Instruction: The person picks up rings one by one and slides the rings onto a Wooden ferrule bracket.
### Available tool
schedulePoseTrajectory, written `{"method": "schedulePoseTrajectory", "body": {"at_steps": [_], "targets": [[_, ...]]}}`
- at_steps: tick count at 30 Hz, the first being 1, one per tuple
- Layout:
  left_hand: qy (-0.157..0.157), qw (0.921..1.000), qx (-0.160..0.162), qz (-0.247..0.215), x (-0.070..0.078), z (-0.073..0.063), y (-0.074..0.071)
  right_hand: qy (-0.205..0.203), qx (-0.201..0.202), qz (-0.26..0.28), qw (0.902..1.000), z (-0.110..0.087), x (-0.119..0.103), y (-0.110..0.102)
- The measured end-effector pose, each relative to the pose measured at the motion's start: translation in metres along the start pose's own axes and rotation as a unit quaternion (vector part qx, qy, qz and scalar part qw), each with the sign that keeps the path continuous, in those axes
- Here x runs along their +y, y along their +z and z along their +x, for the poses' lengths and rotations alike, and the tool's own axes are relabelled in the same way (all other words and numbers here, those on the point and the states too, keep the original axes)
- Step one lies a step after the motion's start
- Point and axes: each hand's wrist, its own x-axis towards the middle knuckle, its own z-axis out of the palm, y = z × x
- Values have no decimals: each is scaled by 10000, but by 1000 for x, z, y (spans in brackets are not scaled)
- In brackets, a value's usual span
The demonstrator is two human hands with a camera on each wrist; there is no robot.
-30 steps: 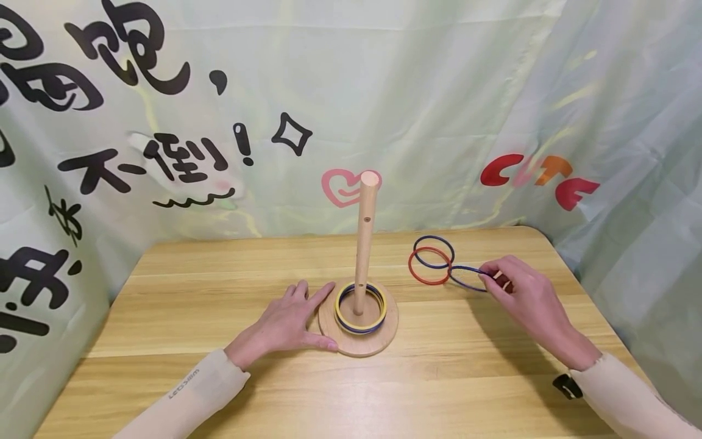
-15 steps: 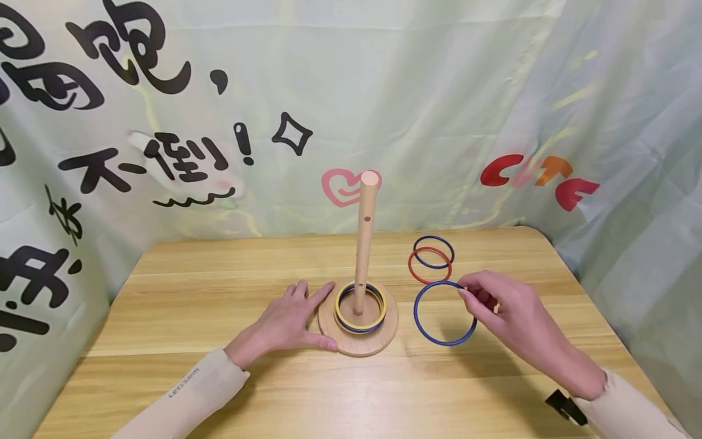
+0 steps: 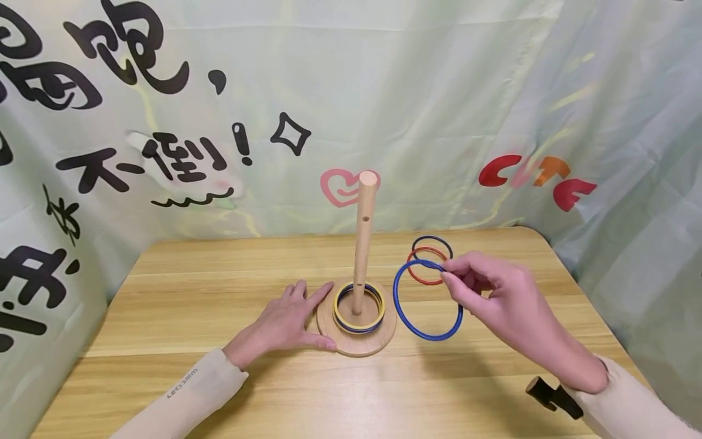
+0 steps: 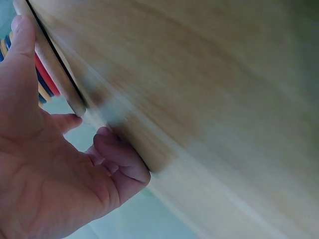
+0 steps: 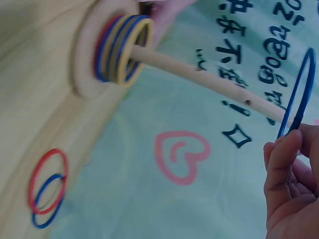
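My right hand (image 3: 504, 299) pinches a blue ring (image 3: 436, 338) at its edge between thumb and fingertips. That ring is held up tilted, to the right of a wooden peg (image 3: 364, 238); in the right wrist view it appears near the peg's top end. The peg stands upright on a round wooden base (image 3: 359, 349). Several rings, yellow, blue and red, are stacked (image 5: 119, 50) around its foot, a yellow one on top. My left hand (image 3: 282, 320) rests with thumb and fingers spread against the base's left edge.
A red ring (image 3: 425, 283) and another blue ring (image 3: 433, 237) lie overlapping on the wooden table (image 3: 219, 268), right of the peg. A printed curtain (image 3: 411, 91) hangs behind the table and along both sides. A dark wrist strap (image 3: 554, 399) sits at the right sleeve.
My right hand has lifted the blue ring off the table, away from the other two, and carried it left toward the peg. The left hand has stayed at the base.
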Motion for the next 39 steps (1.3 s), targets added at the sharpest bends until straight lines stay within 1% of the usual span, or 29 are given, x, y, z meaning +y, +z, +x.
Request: {"method": "schedulePoseTrajectory", "body": {"at_steps": [2, 4, 9, 11, 17, 21, 25, 31, 34, 39], "targets": [[-5, 10000, -3, -4, 0, 0, 0, 171, 45, 168, 9997, 9, -8, -3], [-15, 10000, -14, -14, 0, 0, 0, 189, 144, 229, 9995, 19, -14, -5], [-21, 10000, -27, 9, 0, 0, 0, -75, 453, 237, 9987, 41, -23, -9], [-25, 10000, -35, 30, 0, 1, 0, -76, 540, 283, 9981, 49, -27, -11], [-24, 10000, -29, 3, 0, 0, 0, 118, 882, 384, 9953, 73, -38, -12], [0, 10000, 0, 5, -1, 0, 0, 280, 1000, 472, 9935, 87, -42, -9], [18, 10000, -8, -4, -2, 0, 1, 352, 987, 496, 9933, 98, -41, -4], [13, 10000, -5, 36, -3, -1, 1, 557, 798, 656, 9931, 108, -34, 6], [10, 10000, -24, -1, -3, 0, 1, 481, 686, 534, 9951, 109, -29, 12], [-28, 10000, -52, -12, -1, 1, 1, 153, 522, 113, 9985, 106, -17, 23]]}}
